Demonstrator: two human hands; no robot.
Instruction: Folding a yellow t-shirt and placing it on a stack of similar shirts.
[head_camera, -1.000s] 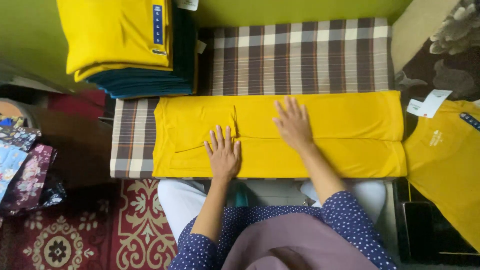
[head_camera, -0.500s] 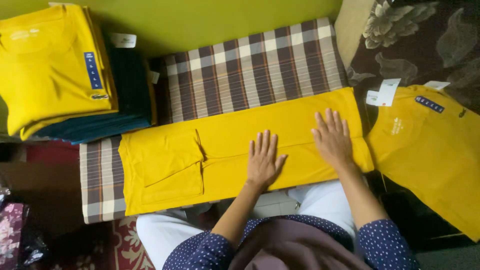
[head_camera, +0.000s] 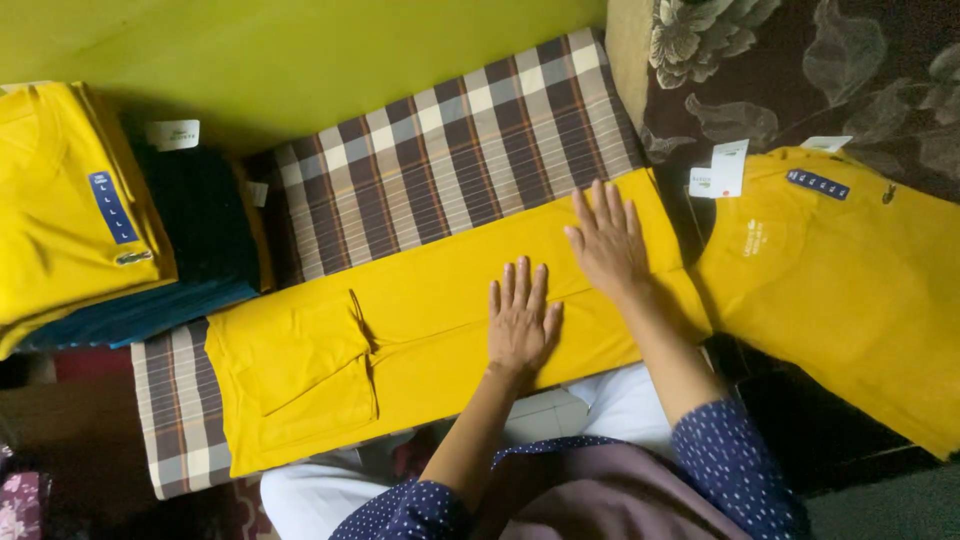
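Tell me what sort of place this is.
Probably a home room used for folding new garments: a plaid cushion serves as worktop under both hands, tagged shirts are stacked at left, and a patterned rug covers the floor.

Person wears a navy top with small white dots, sleeves (head_camera: 735, 455) ending below the elbow. A mauve cloth (head_camera: 590, 495) drapes at bottom centre. White trousers (head_camera: 625, 405) cover the legs.
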